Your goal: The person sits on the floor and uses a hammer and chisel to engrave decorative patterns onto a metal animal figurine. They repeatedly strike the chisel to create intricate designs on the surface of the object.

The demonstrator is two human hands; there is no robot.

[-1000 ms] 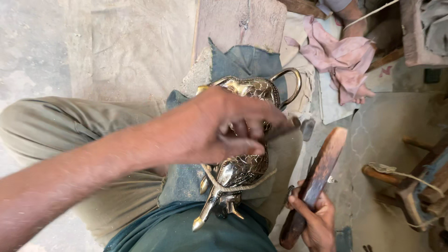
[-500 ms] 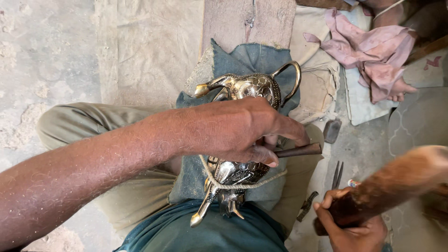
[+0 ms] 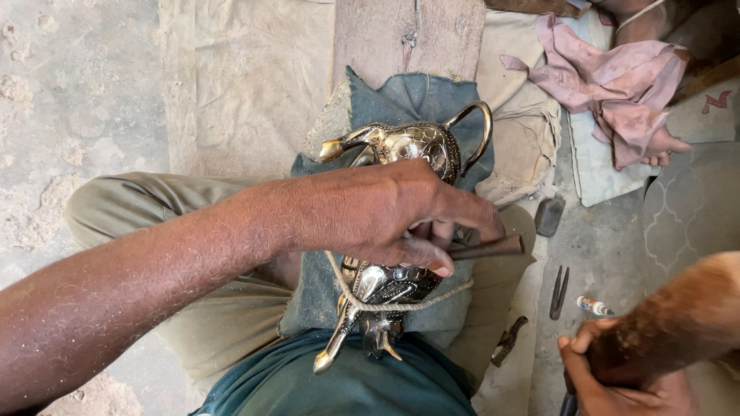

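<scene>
- Lying across the person's lap on a blue-green cloth point(image 3: 401, 100), the shiny metal jug point(image 3: 412, 146) points its spout point(image 3: 343, 146) and loop handle point(image 3: 482, 127) away from the body; a cord point(image 3: 385, 304) is looped round its lower part.
- Looks heavy, rigid and slick, rounded so it could roll; engraved surface likely to mark. Best held by the body or handle, not the thin legs point(image 3: 331, 354).
- Left hand point(image 3: 378, 212) presses on the jug, fingers point(image 3: 432, 262) clenched round a dark metal punch point(image 3: 486, 248) set against it.
- Right hand point(image 3: 617, 377) at lower right, fingers gripping a brown wooden mallet point(image 3: 671, 323), blurred.
- Around on the floor: small pointed tools point(image 3: 559, 291), a dark block point(image 3: 549, 216), another tool point(image 3: 509, 340), pink rag point(image 3: 617, 77), wooden plank point(image 3: 408, 35) beyond the jug.
- Left forearm covers the jug's middle.
</scene>
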